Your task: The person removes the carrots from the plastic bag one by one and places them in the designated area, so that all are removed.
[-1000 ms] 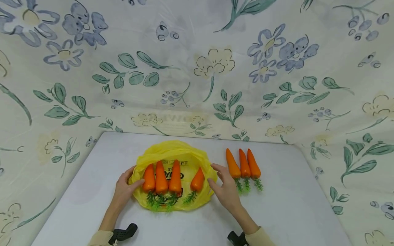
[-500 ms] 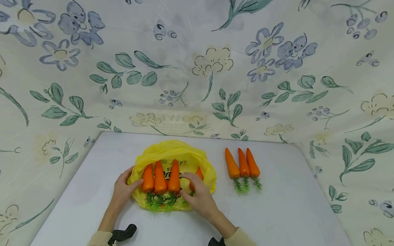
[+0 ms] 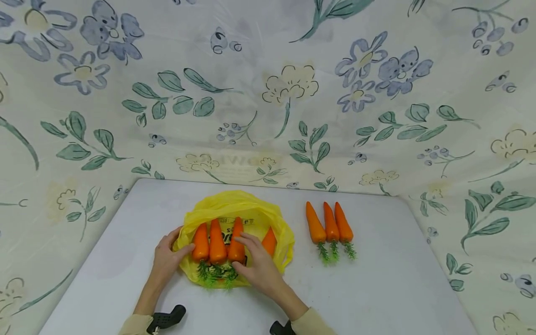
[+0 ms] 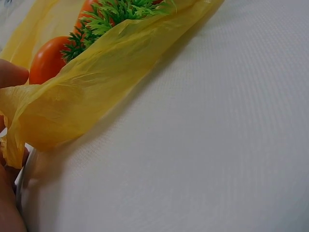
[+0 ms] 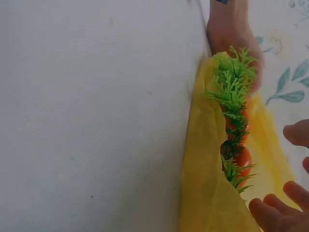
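Observation:
A yellow plastic bag [image 3: 234,201] lies on the table with its mouth spread, and several orange carrots [image 3: 217,244] with green leafy tops rest in it. My left hand [image 3: 166,258] holds the bag's left rim, thumb inside beside the leftmost carrot [image 3: 201,245]; the left wrist view shows the thumb [image 4: 12,75] over the yellow film. Over the bag's right part, my right hand [image 3: 260,266] has its fingers parted around the third carrot [image 3: 237,237]. Contact there is unclear. Behind that hand, the rightmost carrot [image 3: 269,241] is partly hidden.
To the right of the bag, three more carrots [image 3: 331,225] lie side by side on the white table [image 3: 377,279]. A flowered cloth [image 3: 251,139] rises behind and around the table. Each wrist wears a black device [image 3: 167,318].
My right hand has moved left from the bag's right edge, past the rightmost carrot, to the third one. The left hand stays on the rim, and the carrots lie as before.

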Demonstrator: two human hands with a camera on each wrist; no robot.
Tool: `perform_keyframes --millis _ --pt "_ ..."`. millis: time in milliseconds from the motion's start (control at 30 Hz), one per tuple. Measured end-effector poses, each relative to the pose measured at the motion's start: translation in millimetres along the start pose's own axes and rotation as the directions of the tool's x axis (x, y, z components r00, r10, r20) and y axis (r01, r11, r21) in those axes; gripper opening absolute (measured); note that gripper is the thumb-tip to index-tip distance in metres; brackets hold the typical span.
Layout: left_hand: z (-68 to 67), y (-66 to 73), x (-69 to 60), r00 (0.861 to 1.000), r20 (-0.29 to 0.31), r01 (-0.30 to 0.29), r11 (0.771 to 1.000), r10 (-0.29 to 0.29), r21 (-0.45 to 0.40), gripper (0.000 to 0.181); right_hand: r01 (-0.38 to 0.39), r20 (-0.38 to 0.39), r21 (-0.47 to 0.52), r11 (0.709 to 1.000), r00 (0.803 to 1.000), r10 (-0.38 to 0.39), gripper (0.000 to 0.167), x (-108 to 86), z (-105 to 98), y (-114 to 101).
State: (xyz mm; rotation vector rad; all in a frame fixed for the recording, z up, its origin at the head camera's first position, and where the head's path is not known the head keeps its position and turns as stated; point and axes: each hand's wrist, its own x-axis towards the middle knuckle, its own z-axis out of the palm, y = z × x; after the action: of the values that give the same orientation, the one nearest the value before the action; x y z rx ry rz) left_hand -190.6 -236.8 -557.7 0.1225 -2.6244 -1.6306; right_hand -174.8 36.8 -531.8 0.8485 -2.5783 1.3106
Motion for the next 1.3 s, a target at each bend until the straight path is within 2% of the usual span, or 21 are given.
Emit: perform_keyframes --millis 100,400,733,933,1300 --pt "-0.4 -0.6 0.0 1.0 -0.006 -0.003 1.0 0.003 0.004 0.067 -0.003 0.007 0.015 1.0 1.0 0.003 0.056 3.9 2.9 -0.5" --pt "0.5 -1.0 -1.2 1.0 -0.021 0.003 1.0 -0.003 0.02 0.067 -0.131 0.064 0.081 0.988 0.99 0.126 0.056 9.5 14.5 0.8" --pt "0.5 -0.2 -1.4 1.0 -0.027 0.003 1.0 -0.002 0.029 0.066 -0.212 0.091 0.111 0.971 0.975 0.203 0.057 8.9 22.5 8.3" --pt "0.0 -0.1 -0.9 1.0 -0.02 0.012 1.0 -0.011 0.027 0.068 -0.265 0.08 0.092 0.96 0.963 0.259 0.059 9.4 25.4 10.0" --pt "1.8 -1.0 0.7 1.0 -0.024 0.015 0.999 -0.014 0.04 0.068 -0.347 0.086 0.055 0.936 0.936 0.342 0.052 13.7 27.8 14.4"
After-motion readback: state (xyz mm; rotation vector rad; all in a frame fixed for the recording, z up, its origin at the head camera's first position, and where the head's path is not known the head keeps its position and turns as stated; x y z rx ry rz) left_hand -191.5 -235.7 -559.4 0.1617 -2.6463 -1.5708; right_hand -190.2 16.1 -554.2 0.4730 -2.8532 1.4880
